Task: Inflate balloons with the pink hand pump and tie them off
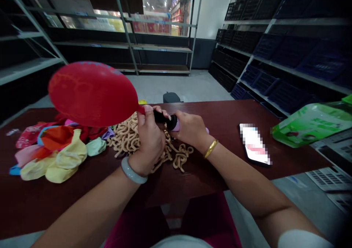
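Observation:
A red balloon (pixel 93 94), inflated and lying sideways, points to the left with its neck toward me. My left hand (pixel 150 139) is closed, pinching the neck at the end of a black nozzle. My right hand (pixel 191 128) wraps around the lilac body of a hand balloon pump (pixel 172 123), whose black front end faces the balloon. Most of the pump is hidden by my fingers. Beneath both hands lies a heap of tan, curly strands (pixel 128 132). Left of the heap is a pile of limp balloons (pixel 70 154) in yellow, orange, red, pink and other colours.
On the dark red table (pixel 214 174), a phone (pixel 254 145) lies at the right, near a tilted green bottle (pixel 310 125). Metal shelves (pixel 162 50) stand behind, and stacked dark crates (pixel 291 53) fill a rack at the right. A dark grey object (pixel 171 97) shows beyond the table's far edge.

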`<state>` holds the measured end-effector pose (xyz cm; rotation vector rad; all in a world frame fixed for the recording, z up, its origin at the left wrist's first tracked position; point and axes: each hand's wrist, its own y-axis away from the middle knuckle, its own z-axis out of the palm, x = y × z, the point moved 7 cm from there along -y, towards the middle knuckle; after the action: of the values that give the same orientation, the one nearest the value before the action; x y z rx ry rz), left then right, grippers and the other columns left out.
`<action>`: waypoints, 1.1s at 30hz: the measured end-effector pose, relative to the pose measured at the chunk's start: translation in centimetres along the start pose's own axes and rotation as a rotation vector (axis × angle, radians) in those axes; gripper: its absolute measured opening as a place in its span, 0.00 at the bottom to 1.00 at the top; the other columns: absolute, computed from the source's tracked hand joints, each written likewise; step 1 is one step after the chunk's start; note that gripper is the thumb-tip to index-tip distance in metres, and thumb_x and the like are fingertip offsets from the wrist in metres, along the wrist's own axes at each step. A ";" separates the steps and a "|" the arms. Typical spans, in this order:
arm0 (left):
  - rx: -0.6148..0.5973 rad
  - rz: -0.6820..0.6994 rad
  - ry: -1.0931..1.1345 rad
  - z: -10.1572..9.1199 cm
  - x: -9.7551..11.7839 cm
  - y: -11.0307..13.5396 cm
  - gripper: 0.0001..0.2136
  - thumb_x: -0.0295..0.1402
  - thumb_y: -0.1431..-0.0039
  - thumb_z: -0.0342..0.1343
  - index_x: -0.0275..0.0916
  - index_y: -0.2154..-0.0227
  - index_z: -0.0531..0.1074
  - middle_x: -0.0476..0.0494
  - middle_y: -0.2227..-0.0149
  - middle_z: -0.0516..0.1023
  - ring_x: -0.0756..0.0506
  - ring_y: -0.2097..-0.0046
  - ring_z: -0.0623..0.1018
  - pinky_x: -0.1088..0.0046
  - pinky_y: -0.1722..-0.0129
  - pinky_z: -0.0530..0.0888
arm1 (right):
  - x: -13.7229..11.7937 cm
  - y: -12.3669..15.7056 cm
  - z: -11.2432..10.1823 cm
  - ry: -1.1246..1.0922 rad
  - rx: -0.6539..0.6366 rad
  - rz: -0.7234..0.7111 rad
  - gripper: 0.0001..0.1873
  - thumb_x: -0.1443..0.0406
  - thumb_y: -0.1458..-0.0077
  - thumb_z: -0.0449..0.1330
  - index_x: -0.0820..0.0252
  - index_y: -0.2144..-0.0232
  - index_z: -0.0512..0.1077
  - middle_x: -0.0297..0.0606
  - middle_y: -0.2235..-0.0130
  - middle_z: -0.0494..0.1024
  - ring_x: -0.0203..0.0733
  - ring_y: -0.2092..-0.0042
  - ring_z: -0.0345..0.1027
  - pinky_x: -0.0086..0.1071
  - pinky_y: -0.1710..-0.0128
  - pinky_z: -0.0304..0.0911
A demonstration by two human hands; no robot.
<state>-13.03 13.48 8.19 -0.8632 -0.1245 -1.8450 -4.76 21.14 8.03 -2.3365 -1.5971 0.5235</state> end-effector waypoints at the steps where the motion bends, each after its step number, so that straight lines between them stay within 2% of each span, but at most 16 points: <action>1: -0.005 0.005 -0.002 -0.1 0.4 -0.3 0.11 0.42 0.40 0.56 0.41 0.69 0.62 0.49 0.72 0.68 0.50 0.72 0.72 0.72 0.69 0.72 | 0.1 0.0 0.0 0.000 0.003 -0.005 0.22 0.49 0.44 0.54 0.60 0.57 0.65 0.41 0.61 0.78 0.45 0.62 0.71 0.32 0.67 0.54; 5: 0.007 0.071 0.007 -1.5 2.9 -2.9 0.10 0.39 0.40 0.56 0.41 0.68 0.62 0.49 0.72 0.69 0.50 0.72 0.72 0.71 0.70 0.72 | 1.0 -0.4 0.2 0.037 -0.004 -0.019 0.25 0.47 0.45 0.55 0.59 0.54 0.66 0.42 0.60 0.78 0.46 0.61 0.71 0.32 0.66 0.54; 9: 0.097 0.147 0.028 -3.8 6.4 -5.7 0.08 0.35 0.38 0.54 0.41 0.69 0.60 0.51 0.74 0.67 0.50 0.73 0.71 0.71 0.71 0.69 | 2.4 -0.8 0.1 0.100 -0.010 -0.006 0.23 0.49 0.46 0.57 0.59 0.56 0.67 0.41 0.61 0.78 0.46 0.61 0.71 0.32 0.66 0.54; 13: 0.110 0.163 0.033 -4.4 7.8 -6.5 0.08 0.36 0.38 0.53 0.41 0.69 0.61 0.51 0.74 0.67 0.50 0.73 0.70 0.71 0.72 0.68 | 2.8 -0.8 -0.2 0.103 0.012 -0.010 0.19 0.51 0.46 0.58 0.58 0.58 0.67 0.40 0.61 0.78 0.46 0.62 0.72 0.32 0.67 0.54; 16: 0.111 0.175 0.065 -3.9 7.1 -5.9 0.10 0.37 0.41 0.57 0.41 0.69 0.61 0.50 0.74 0.67 0.50 0.72 0.70 0.72 0.71 0.68 | 3.0 -0.7 -0.4 0.083 0.029 0.000 0.19 0.52 0.47 0.59 0.58 0.58 0.67 0.40 0.61 0.78 0.46 0.61 0.72 0.33 0.66 0.56; 19: 0.113 0.144 0.109 -3.2 5.2 -4.6 0.12 0.38 0.44 0.60 0.41 0.69 0.61 0.51 0.73 0.68 0.50 0.72 0.71 0.72 0.71 0.69 | 2.9 -0.6 -0.4 0.065 0.028 0.010 0.19 0.53 0.48 0.60 0.59 0.59 0.68 0.40 0.61 0.78 0.46 0.61 0.72 0.33 0.65 0.57; 26: 0.071 -0.064 0.040 -1.1 -0.2 -0.4 0.09 0.39 0.40 0.54 0.39 0.67 0.64 0.50 0.71 0.69 0.51 0.70 0.71 0.72 0.66 0.71 | 0.6 -0.1 -0.2 -0.029 0.021 0.031 0.15 0.55 0.50 0.61 0.57 0.63 0.67 0.38 0.65 0.78 0.47 0.63 0.73 0.33 0.67 0.54; 29: 0.078 -0.055 0.009 -0.9 -0.7 0.5 0.09 0.39 0.40 0.55 0.40 0.68 0.63 0.50 0.72 0.68 0.51 0.71 0.70 0.73 0.67 0.71 | -0.2 0.1 -0.2 -0.091 0.025 0.039 0.12 0.58 0.50 0.61 0.56 0.64 0.67 0.36 0.65 0.78 0.46 0.63 0.73 0.32 0.68 0.53; 33: 0.057 -0.075 -0.010 -0.7 -0.2 0.1 0.11 0.39 0.41 0.56 0.39 0.70 0.63 0.49 0.72 0.67 0.51 0.72 0.69 0.74 0.70 0.69 | -0.8 0.0 -0.1 -0.140 0.012 0.041 0.09 0.60 0.49 0.59 0.56 0.65 0.67 0.35 0.66 0.78 0.44 0.64 0.73 0.32 0.69 0.51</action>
<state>-13.22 13.28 7.49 -0.8377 -0.2171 -1.8976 -4.99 20.39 8.23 -2.3751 -1.6023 0.7186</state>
